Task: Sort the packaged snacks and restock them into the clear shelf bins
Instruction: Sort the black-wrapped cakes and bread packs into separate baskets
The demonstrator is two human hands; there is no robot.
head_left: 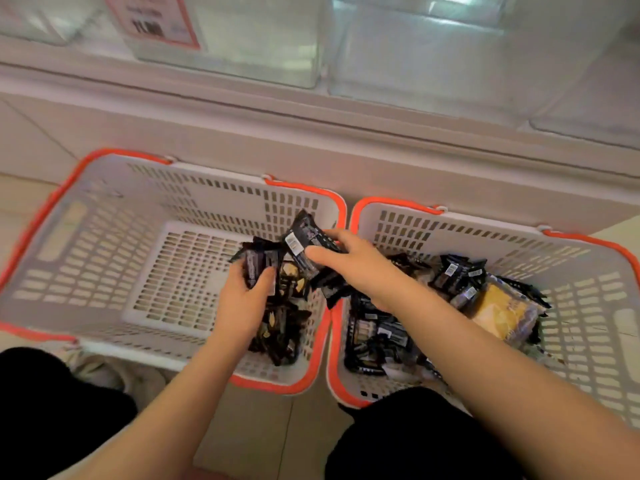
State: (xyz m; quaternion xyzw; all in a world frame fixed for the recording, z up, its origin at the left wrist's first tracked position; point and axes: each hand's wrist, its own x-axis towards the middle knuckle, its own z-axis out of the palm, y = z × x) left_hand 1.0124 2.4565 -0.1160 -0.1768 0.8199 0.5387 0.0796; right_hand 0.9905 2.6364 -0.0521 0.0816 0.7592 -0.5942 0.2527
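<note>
Black snack packets lie heaped at the right edge of our left basket. Our left hand grips a bundle; our right hand pinches one packet, likely to add it. Clear bins wait above.

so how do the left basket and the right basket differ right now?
Fill: the left basket has bare floor across most of it, with dark packets only at its right end; the right basket is covered with dark packets plus a yellow packet. Hands: the left hand grips packets over the left basket; the right hand pinches a dark packet above the rims between them. Shared: white slotted plastic, orange rims, side by side on the floor.
</note>
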